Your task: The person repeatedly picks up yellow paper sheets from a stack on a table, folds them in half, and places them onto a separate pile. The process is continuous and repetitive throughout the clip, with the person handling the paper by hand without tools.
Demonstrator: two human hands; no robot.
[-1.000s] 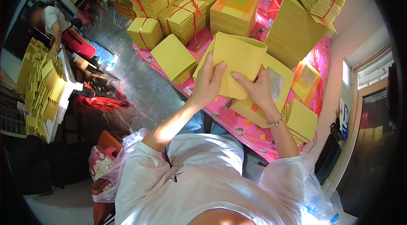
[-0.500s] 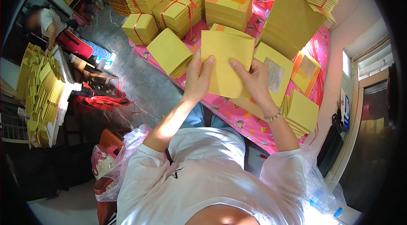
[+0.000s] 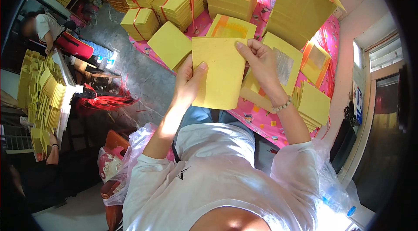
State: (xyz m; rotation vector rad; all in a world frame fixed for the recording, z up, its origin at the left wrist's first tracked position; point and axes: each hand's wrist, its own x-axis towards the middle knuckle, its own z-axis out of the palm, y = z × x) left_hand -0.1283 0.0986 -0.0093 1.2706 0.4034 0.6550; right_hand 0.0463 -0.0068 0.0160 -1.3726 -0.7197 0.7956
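Paper fills our view: we hold a yellow sheet (image 3: 220, 72) up over our lap, between both hands and above the near edge of the counter (image 3: 261, 118), which is covered in a pink patterned cloth. The sheet's long axis runs away from us, top edge toward the stacks, bottom edge hanging just over our knees. Our left hand (image 3: 188, 84) grips its left edge about halfway down, thumb on the face and fingers closed behind it. Our right hand (image 3: 260, 63) pinches the upper right corner, fingers (image 3: 246, 48) curled shut over the top edge. Both hands touch the sheet; neither is nearer, and the left carries the lower part while the right steers the top.

Just beyond the sheet lies a flat pile with an orange square on its face (image 3: 230, 27), and to its left a plain yellow pile (image 3: 170, 44). To the right, under our right wrist, sits a sheet with a silvery foil patch (image 3: 283, 63), with another orange-bordered piece (image 3: 315, 61) beside it. A short stack of yellow sheets (image 3: 313, 107) rests near our right elbow. Farther back stand tall bundles tied with red string (image 3: 178, 2).

Left of the counter we see a grey concrete floor (image 3: 135, 74), a tangle of red string (image 3: 104, 100), and another person seated (image 3: 56, 35) well apart from us. A window (image 3: 383, 54) lights the right wall.
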